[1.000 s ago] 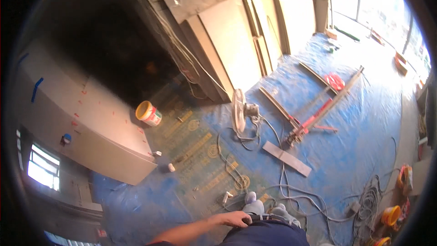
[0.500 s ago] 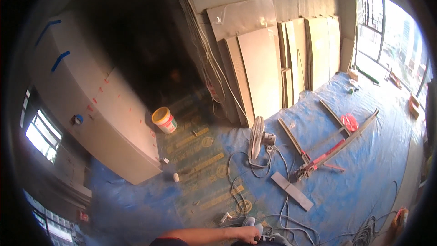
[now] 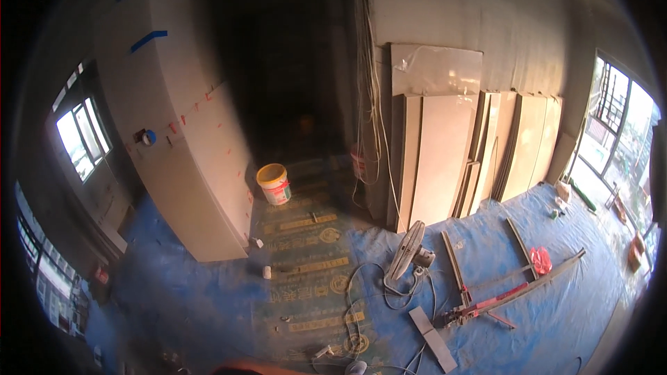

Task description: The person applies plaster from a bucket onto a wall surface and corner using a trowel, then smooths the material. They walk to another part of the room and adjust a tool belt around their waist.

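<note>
Only a blurred strip of my left forearm (image 3: pixel 253 368) shows at the lower edge; the hand itself lies outside the picture. My right hand is also out of sight. Just right of the forearm, the tip of a grey shoe (image 3: pixel 356 368) stands on the covered floor. A small white object (image 3: pixel 324 351) lies near the shoe, too small to name. Ahead and to the right is a fan (image 3: pixel 408 253) with its grey cable. Nearby, a grey tile strip (image 3: pixel 432 340) rests beside a long tile cutter (image 3: pixel 486 305) with red parts.
A white bucket with a yellow rim (image 3: pixel 275 187) stands by the boarded column (image 3: pixel 174 167). Large panels (image 3: pixel 445 160) lean against the wall, with hanging cables (image 3: pixel 368 83) at its corner. Blue sheeting (image 3: pixel 556 326) covers the floor. A red bundle (image 3: pixel 540 260) lies by the cutter.
The view has tilted up and turned left, so the scene sits lower and further right. My left hand, earlier closed around something dark, has dropped out of the picture.
</note>
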`<control>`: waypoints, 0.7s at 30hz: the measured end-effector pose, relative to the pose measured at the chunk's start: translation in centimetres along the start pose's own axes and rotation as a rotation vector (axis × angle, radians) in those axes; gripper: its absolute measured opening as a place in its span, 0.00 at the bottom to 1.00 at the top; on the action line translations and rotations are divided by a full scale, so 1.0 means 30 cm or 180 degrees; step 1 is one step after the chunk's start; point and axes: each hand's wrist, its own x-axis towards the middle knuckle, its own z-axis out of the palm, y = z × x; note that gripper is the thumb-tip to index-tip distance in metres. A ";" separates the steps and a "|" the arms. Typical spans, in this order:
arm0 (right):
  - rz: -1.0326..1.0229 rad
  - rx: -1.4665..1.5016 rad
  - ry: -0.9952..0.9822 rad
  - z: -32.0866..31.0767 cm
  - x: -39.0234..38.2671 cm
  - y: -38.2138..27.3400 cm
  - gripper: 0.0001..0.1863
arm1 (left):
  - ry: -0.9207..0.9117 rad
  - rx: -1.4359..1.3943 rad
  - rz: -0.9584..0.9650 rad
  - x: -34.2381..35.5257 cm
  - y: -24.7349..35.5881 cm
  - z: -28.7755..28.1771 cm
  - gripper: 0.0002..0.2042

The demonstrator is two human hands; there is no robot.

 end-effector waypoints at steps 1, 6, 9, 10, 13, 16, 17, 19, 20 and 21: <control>-0.0036 -0.0017 -0.0015 0.002 0.011 -0.012 0.14 | 0.0027 -0.0014 -0.0046 -0.011 -0.004 -0.005 0.10; -0.0137 -0.0097 -0.0051 0.017 0.047 -0.078 0.14 | 0.0146 -0.0134 -0.0180 -0.054 -0.020 -0.027 0.10; -0.0222 -0.0133 -0.0059 0.024 0.065 -0.110 0.13 | 0.0204 -0.0193 -0.0245 -0.081 -0.030 -0.036 0.10; -0.0247 -0.0144 -0.0091 0.029 0.071 -0.117 0.13 | 0.0225 -0.0233 -0.0270 -0.087 -0.034 -0.030 0.09; -0.0303 -0.0176 -0.0114 0.034 0.078 -0.136 0.13 | 0.0274 -0.0309 -0.0333 -0.108 -0.043 -0.029 0.09; -0.0351 -0.0212 -0.0123 0.029 0.083 -0.151 0.12 | 0.0292 -0.0368 -0.0374 -0.114 -0.048 -0.028 0.09; -0.0361 -0.0238 -0.0131 0.028 0.086 -0.152 0.12 | 0.0291 -0.0405 -0.0376 -0.114 -0.053 -0.019 0.09; -0.0405 -0.0241 -0.0146 0.032 0.098 -0.165 0.12 | 0.0317 -0.0441 -0.0423 -0.122 -0.058 -0.025 0.09; -0.0414 -0.0230 -0.0159 0.034 0.098 -0.167 0.12 | 0.0322 -0.0458 -0.0453 -0.130 -0.056 -0.018 0.09; -0.0428 -0.0221 -0.0153 0.030 0.100 -0.167 0.12 | 0.0336 -0.0470 -0.0474 -0.134 -0.055 -0.019 0.09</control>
